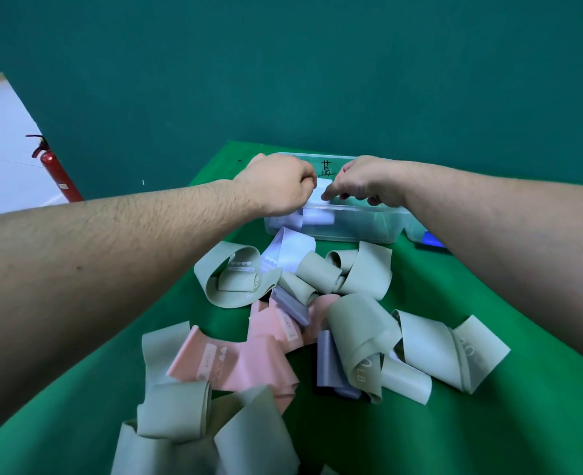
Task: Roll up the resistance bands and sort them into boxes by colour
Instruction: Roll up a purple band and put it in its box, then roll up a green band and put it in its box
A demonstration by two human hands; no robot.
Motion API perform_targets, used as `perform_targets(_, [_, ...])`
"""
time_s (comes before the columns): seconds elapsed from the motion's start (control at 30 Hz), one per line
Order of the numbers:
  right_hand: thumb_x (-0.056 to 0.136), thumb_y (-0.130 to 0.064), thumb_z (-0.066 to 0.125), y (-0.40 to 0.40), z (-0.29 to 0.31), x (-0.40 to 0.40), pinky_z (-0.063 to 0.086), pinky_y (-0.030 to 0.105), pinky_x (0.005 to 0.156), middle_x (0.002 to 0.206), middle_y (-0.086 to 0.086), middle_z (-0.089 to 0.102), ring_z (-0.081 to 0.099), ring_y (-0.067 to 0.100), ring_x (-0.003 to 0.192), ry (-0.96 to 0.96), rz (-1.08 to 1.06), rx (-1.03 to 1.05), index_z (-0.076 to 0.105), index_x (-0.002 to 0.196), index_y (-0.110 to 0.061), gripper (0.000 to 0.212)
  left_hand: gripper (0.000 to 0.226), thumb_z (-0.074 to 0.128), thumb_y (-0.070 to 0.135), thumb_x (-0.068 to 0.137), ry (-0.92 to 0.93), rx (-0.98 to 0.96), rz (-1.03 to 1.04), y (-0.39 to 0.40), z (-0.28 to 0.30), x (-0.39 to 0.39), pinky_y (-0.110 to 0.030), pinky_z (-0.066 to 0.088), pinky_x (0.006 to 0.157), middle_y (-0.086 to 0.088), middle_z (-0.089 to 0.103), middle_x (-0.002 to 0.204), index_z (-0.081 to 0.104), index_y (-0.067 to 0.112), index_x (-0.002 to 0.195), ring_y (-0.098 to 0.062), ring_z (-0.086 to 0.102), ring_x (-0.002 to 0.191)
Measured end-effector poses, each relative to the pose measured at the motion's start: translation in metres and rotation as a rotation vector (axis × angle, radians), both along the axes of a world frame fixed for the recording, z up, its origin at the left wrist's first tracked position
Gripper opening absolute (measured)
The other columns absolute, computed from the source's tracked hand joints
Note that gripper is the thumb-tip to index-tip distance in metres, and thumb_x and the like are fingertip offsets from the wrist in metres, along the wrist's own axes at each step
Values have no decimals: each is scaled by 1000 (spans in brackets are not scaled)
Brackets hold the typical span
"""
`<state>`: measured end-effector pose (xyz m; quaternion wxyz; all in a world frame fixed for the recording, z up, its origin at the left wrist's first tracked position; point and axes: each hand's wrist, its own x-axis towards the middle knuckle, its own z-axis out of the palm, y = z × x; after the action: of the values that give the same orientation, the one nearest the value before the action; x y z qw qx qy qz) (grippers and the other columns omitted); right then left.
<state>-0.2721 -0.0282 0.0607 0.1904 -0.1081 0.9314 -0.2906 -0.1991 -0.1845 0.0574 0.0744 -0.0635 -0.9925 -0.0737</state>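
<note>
Both bare forearms reached from the near corners toward twelve o'clock, meeting over a clear plastic box [358, 228] with rounded corners and a black handwritten character on its far wall. The left hand [283, 186] had its fingers curled down onto a pale, almost white rolled band [320, 193], gripping its left end at the box's rim. The right hand [368, 181] pinched the same roll from the three o'clock side, forefinger pressed along its edge, the other fingers bent loosely over the opening. More pale rolls [314, 219] lay inside the box, blurred by its translucent wall.

Toward six o'clock from the box, loose bands lay heaped on smooth green felt-like cloth [488, 423]. Most were flat, matte, sage-green loops [228, 279], wide and rubbery, folded and curling over themselves, some with faint printed lettering. A pale lavender-white band [290, 250] lay just in front of the box. Two salmon-pink bands [235, 365] overlapped near the middle, and narrow grey-violet strips [327, 365] poked out from under green ones.

At three o'clock of the box a bright blue object [434, 240] showed beside the right forearm. At nine o'clock, well apart, a red fire extinguisher [57, 173] stood against the teal wall [283, 80].
</note>
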Motion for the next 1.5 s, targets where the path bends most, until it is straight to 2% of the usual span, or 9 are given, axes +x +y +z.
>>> perform_targets(0.13, [78,-29,77,8,16,17,19,27,52,76,3,41,27,19,62,59,-20,-101,49,78,-20,29,31,40,25,93,52,37,-29,10,10,22,-39,46,92,4,69,107,68,24,107,-22,58,100])
perform_targets(0.23, [76,-30,77,17,24,41,21,26,53,79,3,47,31,20,68,70,-11,-132,53,77,-22,26,30,44,23,93,68,78,-48,23,18,46,-38,49,85,4,68,107,69,22,108,-21,58,96])
perform_targets(0.53, [80,-25,76,60,27,132,23,23,49,72,2,55,32,18,59,14,36,-119,55,70,-20,24,21,50,30,93,-64,148,-91,59,1,126,-34,50,81,1,67,108,68,24,105,-20,60,95])
perform_targets(0.7, [81,-28,77,89,13,176,27,23,50,71,0,62,38,17,60,-61,58,-103,65,77,-19,15,19,57,37,92,-61,214,-103,80,-19,168,-28,43,75,3,57,99,63,21,100,-17,55,89])
perform_targets(0.93, [94,-19,63,115,-12,219,37,15,41,71,5,67,51,13,47,-219,89,-193,62,87,-15,8,16,56,15,89,-139,565,219,93,-48,201,-28,42,83,-3,43,112,48,18,103,-18,50,89])
perform_targets(1.07, [96,-21,61,125,-25,232,44,22,47,72,2,67,55,12,52,-235,109,-201,62,97,-13,8,20,56,15,92,-204,704,281,98,-57,208,-26,38,71,1,57,93,46,17,108,-16,54,81])
perform_targets(1.27, [98,-21,58,138,-35,253,48,24,51,74,1,65,56,12,57,-256,82,-225,62,94,-15,8,32,52,6,90,-168,798,332,101,-49,215,-20,36,52,2,48,81,45,20,117,-12,47,66])
perform_targets(1.33, [97,-21,58,141,-39,259,48,24,52,75,1,65,56,12,57,-261,82,-220,62,95,-15,7,31,53,7,90,-156,793,331,104,-46,220,-20,36,50,3,48,79,45,22,116,-12,46,63])
perform_targets(1.5, [94,-22,61,145,-43,269,48,25,55,77,1,65,56,12,58,-216,70,-238,62,96,-18,4,42,54,7,84,-140,592,224,112,-50,232,-30,37,67,-3,52,94,50,25,122,-19,50,79])
